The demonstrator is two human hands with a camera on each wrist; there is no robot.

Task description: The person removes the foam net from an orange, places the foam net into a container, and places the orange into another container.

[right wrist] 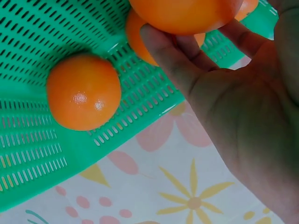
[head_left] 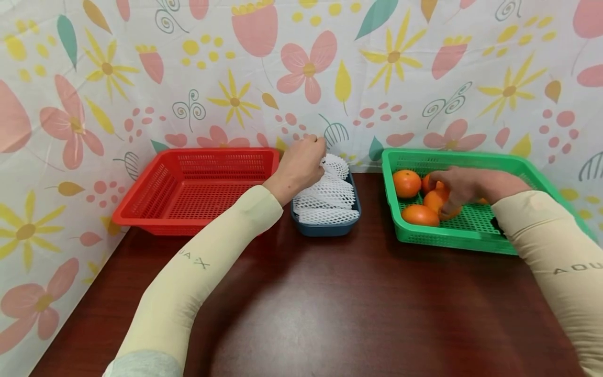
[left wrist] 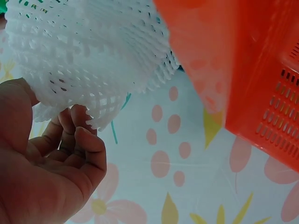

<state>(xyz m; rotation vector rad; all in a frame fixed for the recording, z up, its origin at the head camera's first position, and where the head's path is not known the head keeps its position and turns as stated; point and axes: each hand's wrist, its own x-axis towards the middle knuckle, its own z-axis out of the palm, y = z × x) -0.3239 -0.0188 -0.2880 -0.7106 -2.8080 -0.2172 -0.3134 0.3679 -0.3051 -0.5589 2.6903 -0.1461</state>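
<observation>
White foam fruit nets (head_left: 325, 196) lie in a small blue container (head_left: 327, 229) at the middle. At the container's back left, my left hand (head_left: 301, 165) pinches the edge of one foam net (left wrist: 88, 56) between thumb and fingers. My right hand (head_left: 464, 183) reaches into a green basket (head_left: 452, 243) and curls its fingers round an orange (right wrist: 187, 14). Beside that fruit are several more oranges, among them a front one (head_left: 421, 215) and a back-left one (head_left: 407, 183). Part of the basket's right side is hidden by my right forearm.
To the left stands a red basket (head_left: 198, 196) with slotted sides, close to the blue container. All the containers sit along the back of a dark brown table (head_left: 330, 303). Behind them hangs a floral cloth (head_left: 306, 99).
</observation>
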